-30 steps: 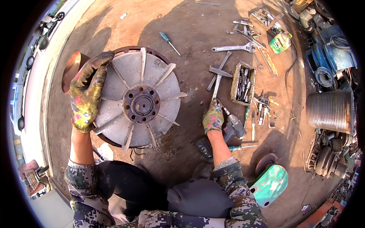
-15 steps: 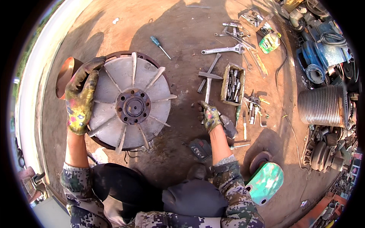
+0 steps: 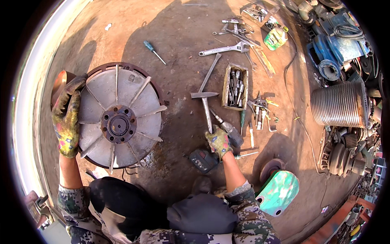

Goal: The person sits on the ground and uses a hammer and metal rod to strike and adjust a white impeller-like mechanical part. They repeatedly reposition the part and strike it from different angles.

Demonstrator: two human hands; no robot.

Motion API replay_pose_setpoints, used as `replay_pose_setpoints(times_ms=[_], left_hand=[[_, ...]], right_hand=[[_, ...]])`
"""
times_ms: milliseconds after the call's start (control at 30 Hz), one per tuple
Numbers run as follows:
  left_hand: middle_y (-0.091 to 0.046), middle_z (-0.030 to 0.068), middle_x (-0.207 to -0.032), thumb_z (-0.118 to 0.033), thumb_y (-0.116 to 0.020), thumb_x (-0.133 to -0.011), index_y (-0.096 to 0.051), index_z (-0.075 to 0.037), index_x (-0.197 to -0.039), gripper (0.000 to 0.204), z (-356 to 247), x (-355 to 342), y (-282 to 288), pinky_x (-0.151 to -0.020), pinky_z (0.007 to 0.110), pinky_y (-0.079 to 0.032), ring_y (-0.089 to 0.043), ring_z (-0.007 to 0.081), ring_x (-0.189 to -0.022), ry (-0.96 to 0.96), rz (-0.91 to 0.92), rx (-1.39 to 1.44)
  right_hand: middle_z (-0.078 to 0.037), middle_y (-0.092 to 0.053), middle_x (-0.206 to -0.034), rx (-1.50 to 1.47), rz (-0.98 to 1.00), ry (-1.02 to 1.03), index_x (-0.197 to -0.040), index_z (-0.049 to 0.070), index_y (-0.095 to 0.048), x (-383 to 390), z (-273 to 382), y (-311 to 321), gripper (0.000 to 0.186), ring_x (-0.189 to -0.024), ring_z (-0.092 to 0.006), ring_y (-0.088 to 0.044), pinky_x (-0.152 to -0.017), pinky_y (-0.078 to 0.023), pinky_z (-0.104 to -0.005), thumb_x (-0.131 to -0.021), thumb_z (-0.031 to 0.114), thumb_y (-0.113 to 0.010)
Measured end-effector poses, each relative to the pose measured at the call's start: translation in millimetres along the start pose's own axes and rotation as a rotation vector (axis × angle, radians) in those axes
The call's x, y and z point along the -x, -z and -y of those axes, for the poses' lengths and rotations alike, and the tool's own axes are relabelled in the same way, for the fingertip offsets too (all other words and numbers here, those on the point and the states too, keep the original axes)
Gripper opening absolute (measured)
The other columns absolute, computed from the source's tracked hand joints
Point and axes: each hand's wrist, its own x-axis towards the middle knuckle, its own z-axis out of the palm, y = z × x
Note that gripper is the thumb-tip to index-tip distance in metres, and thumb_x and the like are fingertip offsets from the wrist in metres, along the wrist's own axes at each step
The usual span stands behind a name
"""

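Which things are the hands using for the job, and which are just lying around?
For the job:
finned metal disc, left hand at its edge
hammer, in the right hand

Just lying around:
blue-handled screwdriver
adjustable wrench
wooden box of metal tools

Two gloved hands (image 3: 67, 120) (image 3: 219, 141). One finned metal disc (image 3: 119, 125), nine fins (image 3: 152, 112). One hammer (image 3: 206, 110). One adjustable wrench (image 3: 223, 50). One wooden socket box (image 3: 224, 87). One ribbed drum (image 3: 338, 104). One yellow-green bottle (image 3: 275, 38).

The right hand (image 3: 219, 141) hides part of the hammer (image 3: 206, 112) — its handle's end.
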Motion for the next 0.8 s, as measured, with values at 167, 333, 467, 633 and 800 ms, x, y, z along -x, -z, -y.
replay_pose_setpoints(times_ms=[167, 333, 467, 633, 800], left_hand=[[-0.071, 0.0107, -0.132, -0.016, -0.057, -0.107, -0.071, -0.003, -0.13, 0.03, 8, 1, 2, -0.114, 0.038, -0.042, -0.062, 0.0218, -0.127, -0.002, 0.007, -0.023], [-0.07, 0.0124, -0.134, -0.015, -0.057, -0.106, -0.071, -0.002, -0.129, 0.03, 3, -1, 3, -0.115, 0.039, -0.041, -0.061, 0.0239, -0.129, -0.03, 0.012, -0.016], [-0.07, 0.0129, -0.134, -0.014, -0.057, -0.105, -0.072, -0.001, -0.128, 0.03, 2, -2, 6, -0.116, 0.039, -0.041, -0.061, 0.024, -0.13, -0.047, 0.033, -0.049], [-0.072, 0.0115, -0.131, -0.01, -0.058, -0.104, -0.072, -0.001, -0.127, 0.028, -14, 0, 4, -0.113, 0.037, -0.044, -0.064, 0.0232, -0.126, -0.008, 0.004, -0.094], [-0.073, 0.0133, -0.126, -0.004, -0.06, -0.102, -0.073, 0.0, -0.122, 0.024, -30, -7, 0, -0.105, 0.036, -0.05, -0.066, 0.0222, -0.12, -0.012, 0.038, -0.004]], right_hand=[[-0.029, -0.073, -0.097, 0.102, 0.011, 0.007, -0.117, -0.003, -0.066, 10, 15, 19, 0.046, -0.096, -0.0462, -0.07, -0.087, -0.055, -0.0513, -0.093, 0.036, -0.07], [-0.028, -0.073, -0.094, 0.199, 0.031, 0.073, -0.116, -0.004, -0.066, 13, 29, 23, 0.043, -0.09, -0.0425, -0.072, -0.084, -0.058, -0.0485, -0.091, 0.031, -0.072], [-0.018, -0.07, -0.082, -0.611, 0.124, -0.186, -0.115, -0.003, -0.066, -3, 17, 15, 0.04, -0.076, -0.0305, -0.071, -0.073, -0.058, -0.0438, -0.086, 0.02, -0.081], [-0.017, -0.072, -0.082, -0.176, -0.212, 0.045, -0.103, 0.001, -0.07, -26, 60, 0, 0.039, -0.072, -0.0302, -0.067, -0.07, -0.052, -0.0438, -0.084, 0.031, -0.085], [-0.026, -0.074, -0.094, 0.163, -0.347, 0.075, -0.111, -0.002, -0.066, -122, 125, 24, 0.054, -0.091, -0.0442, -0.072, -0.081, -0.056, -0.0505, -0.082, 0.039, -0.086]])
